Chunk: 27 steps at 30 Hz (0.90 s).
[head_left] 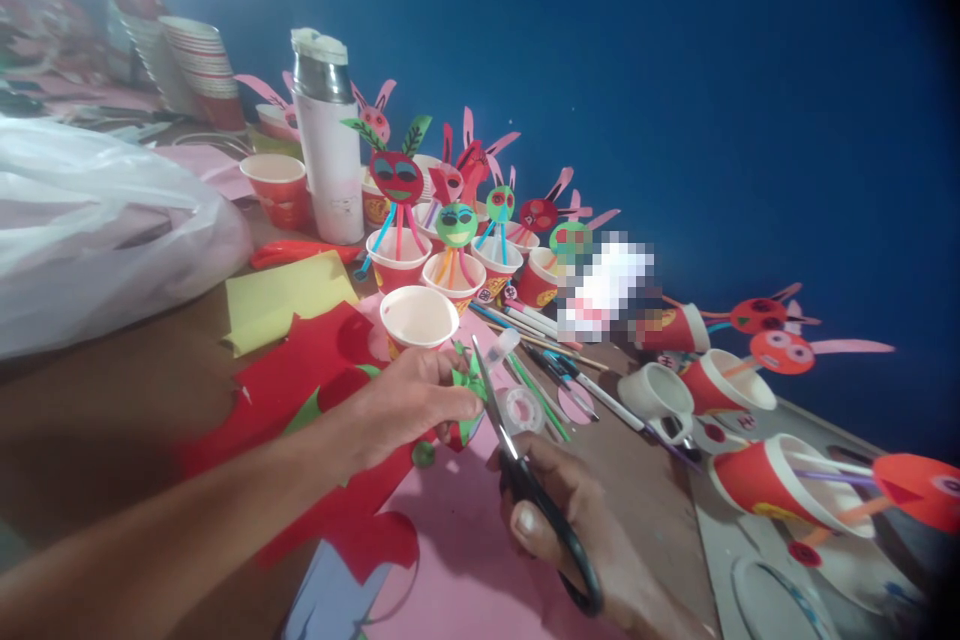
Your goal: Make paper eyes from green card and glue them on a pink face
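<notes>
On my feed, the scissors [527, 488] show bright metal blades and smooth black handles – plastic, by the look. I read matt paper in the green piece [466, 381], the red sheet [277, 382] and the pink sheet [446, 550]. The white bag [112, 230] is thin, creased plastic with a soft sheen; the flask [328, 165] has a shiny metal collar – its body is smooth.

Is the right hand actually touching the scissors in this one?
Touching: the head view shows the right hand closed around the scissors at their black handle.
</notes>
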Motion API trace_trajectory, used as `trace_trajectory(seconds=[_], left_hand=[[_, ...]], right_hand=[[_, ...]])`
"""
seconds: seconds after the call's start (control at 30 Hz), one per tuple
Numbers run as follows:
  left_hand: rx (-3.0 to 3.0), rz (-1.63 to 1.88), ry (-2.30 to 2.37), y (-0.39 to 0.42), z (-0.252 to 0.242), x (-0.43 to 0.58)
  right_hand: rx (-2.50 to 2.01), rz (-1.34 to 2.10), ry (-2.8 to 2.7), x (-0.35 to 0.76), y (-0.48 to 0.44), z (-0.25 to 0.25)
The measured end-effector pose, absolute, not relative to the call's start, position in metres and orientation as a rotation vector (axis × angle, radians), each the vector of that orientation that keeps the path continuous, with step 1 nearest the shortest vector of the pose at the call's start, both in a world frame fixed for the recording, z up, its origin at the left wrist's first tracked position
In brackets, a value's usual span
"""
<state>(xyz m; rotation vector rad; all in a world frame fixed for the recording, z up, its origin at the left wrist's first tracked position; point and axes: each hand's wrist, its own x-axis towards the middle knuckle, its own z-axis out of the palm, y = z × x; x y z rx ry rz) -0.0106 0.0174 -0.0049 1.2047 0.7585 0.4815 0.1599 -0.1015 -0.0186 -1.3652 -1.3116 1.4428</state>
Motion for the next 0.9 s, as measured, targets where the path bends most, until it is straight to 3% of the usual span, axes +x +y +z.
trace_trajectory(seconds=[0.9], left_hand=[[1.148,0.429,0.713,0.0192,0.0026,-0.0124]], right_hand=[[-1.338,1.509,-1.251,0.1614,-0.1034,-0.023]])
